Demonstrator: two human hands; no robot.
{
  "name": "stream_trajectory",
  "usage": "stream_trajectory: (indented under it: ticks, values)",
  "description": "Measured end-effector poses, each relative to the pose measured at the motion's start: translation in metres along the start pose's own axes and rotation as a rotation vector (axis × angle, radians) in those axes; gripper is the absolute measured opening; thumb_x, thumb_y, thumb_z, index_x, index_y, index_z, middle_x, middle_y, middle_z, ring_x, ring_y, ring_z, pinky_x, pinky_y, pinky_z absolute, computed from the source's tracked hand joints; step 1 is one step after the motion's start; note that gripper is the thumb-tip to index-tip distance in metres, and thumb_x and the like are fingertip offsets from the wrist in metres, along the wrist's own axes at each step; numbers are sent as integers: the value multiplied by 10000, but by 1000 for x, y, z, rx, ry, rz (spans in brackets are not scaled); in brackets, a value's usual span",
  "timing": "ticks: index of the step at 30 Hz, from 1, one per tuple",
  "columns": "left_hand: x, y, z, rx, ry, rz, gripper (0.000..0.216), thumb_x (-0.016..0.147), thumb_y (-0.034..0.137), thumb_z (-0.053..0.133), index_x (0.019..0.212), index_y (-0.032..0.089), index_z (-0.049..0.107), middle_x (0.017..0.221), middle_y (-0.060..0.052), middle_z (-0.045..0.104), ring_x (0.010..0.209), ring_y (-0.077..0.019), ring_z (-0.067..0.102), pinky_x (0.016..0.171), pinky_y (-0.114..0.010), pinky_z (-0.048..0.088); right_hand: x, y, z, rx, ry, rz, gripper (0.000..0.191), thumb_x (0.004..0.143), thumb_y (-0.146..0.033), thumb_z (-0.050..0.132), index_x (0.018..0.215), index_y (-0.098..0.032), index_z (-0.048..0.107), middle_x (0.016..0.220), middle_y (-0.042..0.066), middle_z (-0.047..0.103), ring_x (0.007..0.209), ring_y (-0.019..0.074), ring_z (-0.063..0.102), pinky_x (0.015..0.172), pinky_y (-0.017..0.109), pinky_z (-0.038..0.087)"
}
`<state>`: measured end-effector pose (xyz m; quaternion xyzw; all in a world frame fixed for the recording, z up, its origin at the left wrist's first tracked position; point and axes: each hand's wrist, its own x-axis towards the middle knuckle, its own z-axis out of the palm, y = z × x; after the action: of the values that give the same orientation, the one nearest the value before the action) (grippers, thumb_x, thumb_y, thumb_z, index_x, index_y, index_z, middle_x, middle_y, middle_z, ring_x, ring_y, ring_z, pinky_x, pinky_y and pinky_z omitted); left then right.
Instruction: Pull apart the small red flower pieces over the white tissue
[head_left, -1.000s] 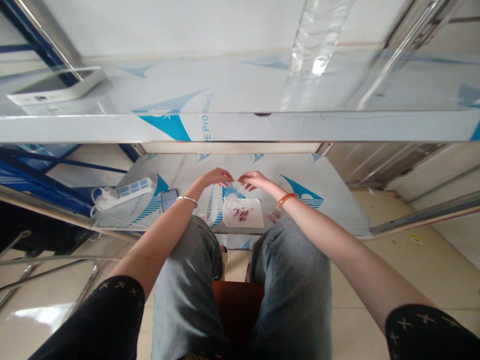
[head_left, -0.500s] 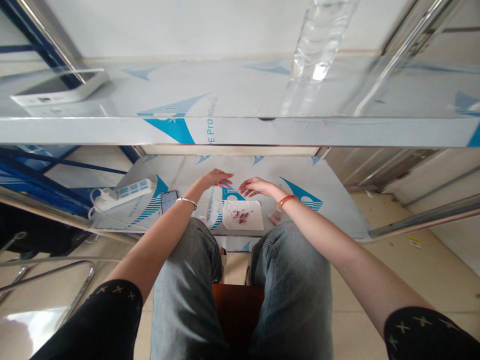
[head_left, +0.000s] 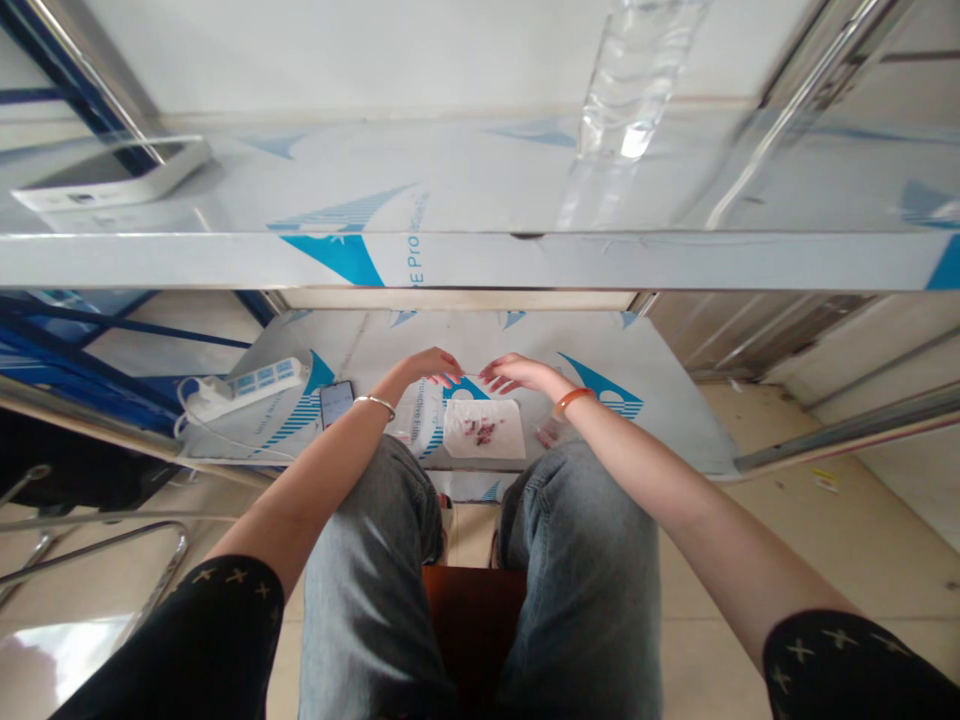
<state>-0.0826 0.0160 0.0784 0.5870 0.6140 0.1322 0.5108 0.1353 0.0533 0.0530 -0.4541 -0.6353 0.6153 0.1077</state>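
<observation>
Clear plastic bag [head_left: 466, 383], small and hard to make out, stretches between your left hand [head_left: 427, 366] and right hand [head_left: 514, 372], fingertips pinched on its edges just beyond the white tissue [head_left: 484, 428]. Loosen either pinch and it may drop onto the tissue's red bits [head_left: 480, 430].

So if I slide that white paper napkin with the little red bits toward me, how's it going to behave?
The white napkin lies flat and thin on the lower shelf, so it probably is limp and would crumple rather than slide cleanly. The red bits sit loose on it and may scatter. It looks very light, so a push from the right hand could easily bunch it.
</observation>
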Motion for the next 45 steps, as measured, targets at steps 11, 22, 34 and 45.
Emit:
stream_trajectory:
  ticks: [11, 22, 34, 45]
  values:
    - [0, 1, 4, -40, 88, -2, 159, 652, 280, 746, 709, 143, 690, 693, -45, 712, 652, -152, 641, 612, -241, 436, 4, 3, 1, -56, 21, -7, 124, 844, -99, 597, 823, -129, 716, 806, 71, 735, 607, 115, 657, 618, 223, 531]
    - [2, 2, 5, 47, 90, 41, 100, 641, 243, 737, 669, 152, 705, 649, -36, 696, 709, -174, 656, 641, -248, 443, 11, 5, -1, -241, 30, 29, 72, 828, -183, 664, 817, -139, 721, 799, 70, 734, 594, 127, 649, 579, 222, 515]
    - [11, 10, 30, -136, 151, -9, 100, 782, 214, 653, 764, 151, 729, 806, -42, 731, 679, -106, 642, 595, -192, 436, 1, -2, 1, 9, 77, -56, 96, 862, -189, 609, 858, -143, 692, 889, 81, 736, 667, 107, 656, 595, 178, 517]
    - [11, 20, 43, -154, 273, -46, 140, 833, 205, 640, 886, 116, 733, 777, -64, 717, 682, -108, 646, 599, -194, 444, -8, -13, 6, 19, 187, -61, 125, 855, -103, 578, 802, -124, 689, 806, 76, 724, 631, 100, 632, 607, 188, 490]
